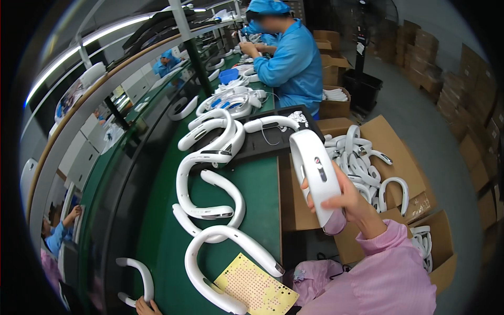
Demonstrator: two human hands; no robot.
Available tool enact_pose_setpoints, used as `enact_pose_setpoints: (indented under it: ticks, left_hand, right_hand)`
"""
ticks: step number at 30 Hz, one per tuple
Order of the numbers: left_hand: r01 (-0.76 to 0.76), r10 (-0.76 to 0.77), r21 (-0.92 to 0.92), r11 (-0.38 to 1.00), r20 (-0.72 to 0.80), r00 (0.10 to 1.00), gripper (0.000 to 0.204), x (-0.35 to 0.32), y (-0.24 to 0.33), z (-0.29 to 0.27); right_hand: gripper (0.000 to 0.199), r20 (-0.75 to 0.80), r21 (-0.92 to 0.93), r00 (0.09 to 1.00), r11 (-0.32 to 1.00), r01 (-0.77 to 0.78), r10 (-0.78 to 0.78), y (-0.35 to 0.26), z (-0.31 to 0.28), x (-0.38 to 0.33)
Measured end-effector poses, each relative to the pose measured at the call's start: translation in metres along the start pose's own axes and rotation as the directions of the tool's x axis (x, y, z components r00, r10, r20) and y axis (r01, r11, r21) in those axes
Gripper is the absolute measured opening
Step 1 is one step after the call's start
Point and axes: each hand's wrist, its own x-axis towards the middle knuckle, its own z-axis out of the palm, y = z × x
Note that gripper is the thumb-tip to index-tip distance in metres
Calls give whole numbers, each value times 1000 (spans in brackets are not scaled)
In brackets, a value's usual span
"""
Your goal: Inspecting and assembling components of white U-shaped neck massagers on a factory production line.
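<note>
Green counter (261,189) lies left of the right fingers (333,202), clamped on a neckband (310,148); left fingers (142,306) touch a curved band (147,279), grip unclear.

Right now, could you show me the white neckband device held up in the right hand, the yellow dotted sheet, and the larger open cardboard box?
White neckband device (316,190): head view, on its white outer face.
Yellow dotted sheet (258,286): head view, on its dotted surface.
Larger open cardboard box (402,152): head view, on its flap.

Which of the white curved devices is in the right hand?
The raised device, dark oval panel toward the camera; the right hand grips it. The left hand touches the lower-left device.
</note>
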Motion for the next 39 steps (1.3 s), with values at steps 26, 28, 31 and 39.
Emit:
enact_pose_setpoints:
  ticks: [26, 28, 31, 39]
  left_hand:
    - [-189, 134, 197, 962, 259, 956, 40, 50, -7, 16]
    - [-181, 113, 174, 968, 342, 933, 41, 53, -11, 11]
    - [-168, 89, 190, 967, 365, 927, 40, 51, -12, -14]
    - [-120, 132, -161, 980, 70, 989, 35, -1, -10, -64]
  right_hand:
    - [25, -540, -141, 836, 969, -204, 98, 45, -123, -12]
    - [28, -579, -184, 813, 963, -197, 55, 50, -143, -13]
    - [24, -623, -264, 782, 937, -227, 14, 62, -176, -16]
    - [20, -666, -327, 746, 897, -296, 3, 83, -227, -16]
